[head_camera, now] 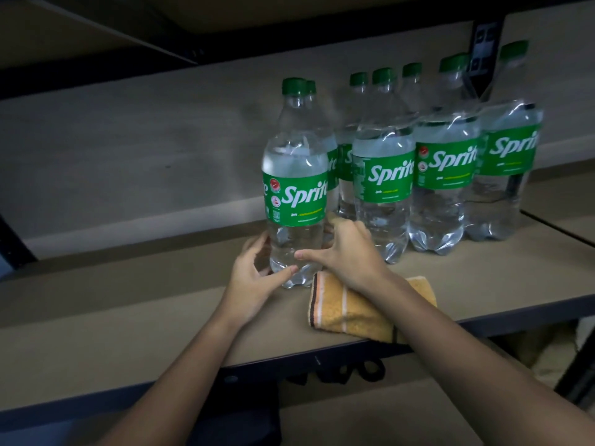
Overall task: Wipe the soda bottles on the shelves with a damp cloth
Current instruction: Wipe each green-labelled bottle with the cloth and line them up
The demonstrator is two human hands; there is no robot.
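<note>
Both hands bracket the lower body of the front bottle [294, 185], which stands upright on the shelf [112, 304], apart from the rest. The left hand [254, 272] curves round the base from the left with its thumb on the plastic. The right hand [346, 252] reaches in from the right, thumb on the front; its fingers pass behind the bottle, so a full grip cannot be confirmed. Neither hand holds the cloth [347, 312], which lies folded just right of the bottle, under the right wrist, at the front edge of the shelf.

Risks, as judged:
- A low hold on a tall bottle invites tipping toward the packed bottles [450, 162] just beside it.
- A wrist drag could pull the cloth over the edge.

Open shelf lies to the left; the right is crowded.
</note>
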